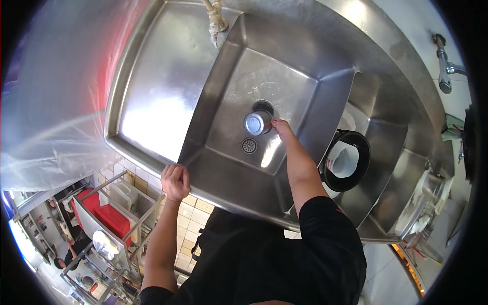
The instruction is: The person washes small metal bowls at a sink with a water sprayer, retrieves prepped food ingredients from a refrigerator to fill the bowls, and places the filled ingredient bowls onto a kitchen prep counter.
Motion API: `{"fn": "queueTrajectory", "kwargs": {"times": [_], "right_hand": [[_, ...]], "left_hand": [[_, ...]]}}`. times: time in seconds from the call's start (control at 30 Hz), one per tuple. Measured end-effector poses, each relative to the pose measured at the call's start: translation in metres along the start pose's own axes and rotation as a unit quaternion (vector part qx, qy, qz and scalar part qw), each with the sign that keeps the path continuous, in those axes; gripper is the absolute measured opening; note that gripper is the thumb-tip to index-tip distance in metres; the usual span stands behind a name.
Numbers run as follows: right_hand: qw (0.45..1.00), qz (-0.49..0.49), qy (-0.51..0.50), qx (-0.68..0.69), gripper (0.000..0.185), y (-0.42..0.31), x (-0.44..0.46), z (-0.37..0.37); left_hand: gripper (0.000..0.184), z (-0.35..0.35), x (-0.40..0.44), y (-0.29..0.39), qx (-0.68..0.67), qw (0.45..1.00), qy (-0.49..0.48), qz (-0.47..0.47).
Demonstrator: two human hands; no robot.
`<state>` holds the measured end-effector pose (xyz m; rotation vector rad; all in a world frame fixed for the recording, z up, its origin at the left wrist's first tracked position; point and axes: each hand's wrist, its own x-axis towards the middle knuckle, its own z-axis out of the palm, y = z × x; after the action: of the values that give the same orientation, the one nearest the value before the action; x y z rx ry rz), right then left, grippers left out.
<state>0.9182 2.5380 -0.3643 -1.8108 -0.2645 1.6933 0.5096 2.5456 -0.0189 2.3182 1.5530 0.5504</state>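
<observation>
My right hand (pixel 280 128) reaches down into the deep steel sink basin (pixel 264 71). It is closed on the side of a small metal cup (pixel 257 123), whose round base faces up toward me. The cup's mouth is turned away and hidden. Just beyond the cup is a dark round opening (pixel 263 105) in or on the basin floor, partly covered by it. Nearer to me lies a round drain strainer (pixel 249 146). My left hand (pixel 175 181) is closed over the sink's front rim (pixel 152 165), its fingers curled.
A black pot (pixel 347 161) with something whitish inside stands in the right-hand basin. A tap (pixel 216 25) juts in from the far edge; another tap (pixel 444 66) is on the right wall. At lower left, a metal rack (pixel 137 223) holds red bins (pixel 112 219). A person (pixel 71 254) is farther off.
</observation>
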Motion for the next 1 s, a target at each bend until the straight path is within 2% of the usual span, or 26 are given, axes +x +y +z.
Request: {"fn": "queueTrajectory", "kwargs": {"times": [0.1, 0.2, 0.3, 0.4, 0.5, 0.6, 0.63, 0.7, 0.8, 0.87, 0.9, 0.97, 1.0], "right_hand": [[0.997, 0.003, 0.073, 0.022, 0.021, -0.001, -0.008, 0.004], [0.987, -0.08, 0.134, -0.041, 0.02, -0.009, -0.016, 0.009], [0.969, -0.088, 0.187, -0.137, 0.019, -0.032, -0.035, 0.013], [0.963, -0.115, 0.198, -0.143, 0.016, -0.066, -0.073, 0.024], [0.855, -0.315, 0.263, -0.317, 0.017, -0.114, -0.152, 0.045], [0.659, -0.585, 0.248, -0.403, 0.02, -0.155, -0.248, 0.062], [0.616, -0.624, 0.245, -0.414, 0.021, -0.162, -0.277, 0.067], [0.519, -0.698, 0.239, -0.431, 0.024, -0.176, -0.331, 0.079], [0.467, -0.74, 0.234, -0.424, 0.023, -0.189, -0.41, 0.115], [0.559, -0.697, 0.25, -0.373, 0.021, -0.181, -0.43, 0.139], [0.604, -0.674, 0.249, -0.346, 0.02, -0.174, -0.437, 0.152], [0.809, -0.506, 0.253, -0.158, 0.015, -0.152, -0.421, 0.171], [0.852, -0.443, 0.261, -0.102, 0.016, -0.149, -0.421, 0.18]], "left_hand": [[0.004, -0.002, 0.002, 0.001, -0.017, 1.0, 0.013, 0.01], [0.005, -0.002, -0.002, -0.002, -0.014, 1.0, 0.007, 0.006], [0.005, -0.001, -0.004, -0.006, -0.02, 1.0, 0.016, 0.01], [0.006, -0.004, -0.005, -0.006, -0.033, 0.999, 0.028, 0.018], [0.006, -0.007, -0.009, -0.009, -0.033, 0.998, 0.044, 0.022], [0.007, -0.008, -0.014, -0.012, -0.044, 0.997, 0.055, 0.021], [0.006, -0.007, -0.018, -0.016, -0.043, 0.998, 0.046, 0.016], [0.005, -0.003, -0.023, -0.022, -0.112, 0.989, 0.09, 0.038], [0.002, -0.028, -0.04, -0.027, -0.176, 0.971, 0.155, 0.044], [0.002, -0.053, -0.072, -0.042, -0.179, 0.962, 0.205, 0.021], [0.003, -0.062, -0.096, -0.059, -0.182, 0.964, 0.192, 0.013], [0.006, -0.064, -0.155, -0.107, -0.209, 0.966, 0.147, -0.033], [0.007, -0.062, -0.194, -0.137, -0.219, 0.965, 0.128, -0.063]]}}
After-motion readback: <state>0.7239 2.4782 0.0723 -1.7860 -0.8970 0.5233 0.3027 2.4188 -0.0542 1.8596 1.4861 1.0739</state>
